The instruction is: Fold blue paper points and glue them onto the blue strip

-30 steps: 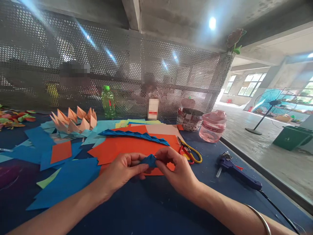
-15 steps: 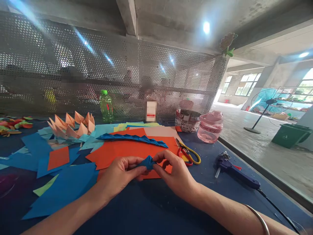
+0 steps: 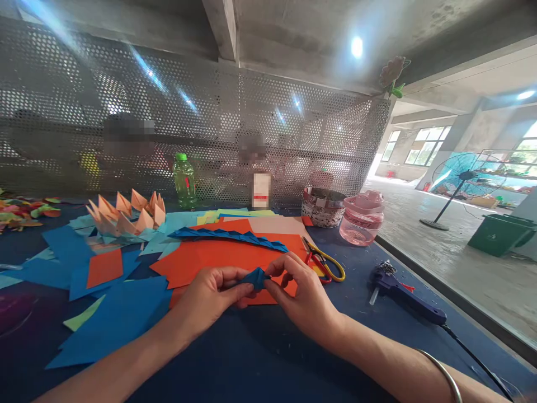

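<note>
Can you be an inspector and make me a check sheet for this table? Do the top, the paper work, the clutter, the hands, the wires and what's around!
Surface: dark blue table, small bits scattered on its right side.
Job's things: folded blue piece held up; blue strip lying across orange paper.
Clutter: blue paper in loose sheets; scissors and glue gun to the right; green bottle standing behind.
Hands: left hand and right hand both pinch the blue piece.
Cables: dark cord runs from the glue gun to the bottom edge; plug not seen.
Surroundings: mesh panel behind; fan and green bin on the floor.
</note>
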`<state>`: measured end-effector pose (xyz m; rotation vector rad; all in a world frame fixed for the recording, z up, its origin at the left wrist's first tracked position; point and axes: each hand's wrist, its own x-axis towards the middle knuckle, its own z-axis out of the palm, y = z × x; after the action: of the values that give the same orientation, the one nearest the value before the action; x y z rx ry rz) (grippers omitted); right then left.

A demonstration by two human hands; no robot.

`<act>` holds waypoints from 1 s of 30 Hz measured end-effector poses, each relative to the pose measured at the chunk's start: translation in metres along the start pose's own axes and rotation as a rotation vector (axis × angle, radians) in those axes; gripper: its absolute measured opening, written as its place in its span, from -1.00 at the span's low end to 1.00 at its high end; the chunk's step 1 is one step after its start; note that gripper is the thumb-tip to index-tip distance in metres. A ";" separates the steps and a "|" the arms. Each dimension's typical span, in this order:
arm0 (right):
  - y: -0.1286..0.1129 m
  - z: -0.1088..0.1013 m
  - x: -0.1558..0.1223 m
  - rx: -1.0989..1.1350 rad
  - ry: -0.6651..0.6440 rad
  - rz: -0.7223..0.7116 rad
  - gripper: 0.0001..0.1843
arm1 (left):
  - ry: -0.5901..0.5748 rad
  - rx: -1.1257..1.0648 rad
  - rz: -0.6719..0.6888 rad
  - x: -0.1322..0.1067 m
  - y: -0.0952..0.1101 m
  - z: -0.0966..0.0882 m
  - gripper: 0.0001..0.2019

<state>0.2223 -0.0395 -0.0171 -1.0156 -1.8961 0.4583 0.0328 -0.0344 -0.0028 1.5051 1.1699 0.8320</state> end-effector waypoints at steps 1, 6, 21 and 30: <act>0.000 0.000 0.000 -0.012 0.000 -0.004 -0.92 | 0.003 0.007 -0.002 0.000 -0.001 0.000 -0.75; 0.000 0.000 -0.001 -0.038 -0.004 0.020 -0.93 | 0.007 0.023 -0.004 0.000 -0.003 -0.001 -0.69; 0.000 -0.001 0.000 -0.014 -0.018 -0.018 -0.96 | -0.012 -0.002 0.013 0.001 -0.003 0.001 -0.76; 0.002 0.001 0.000 0.019 -0.033 -0.038 -0.88 | -0.101 -0.179 -0.084 -0.003 -0.001 0.001 -0.79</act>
<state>0.2228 -0.0380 -0.0190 -0.9638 -1.9332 0.4726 0.0332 -0.0373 -0.0036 1.3270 1.0484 0.7743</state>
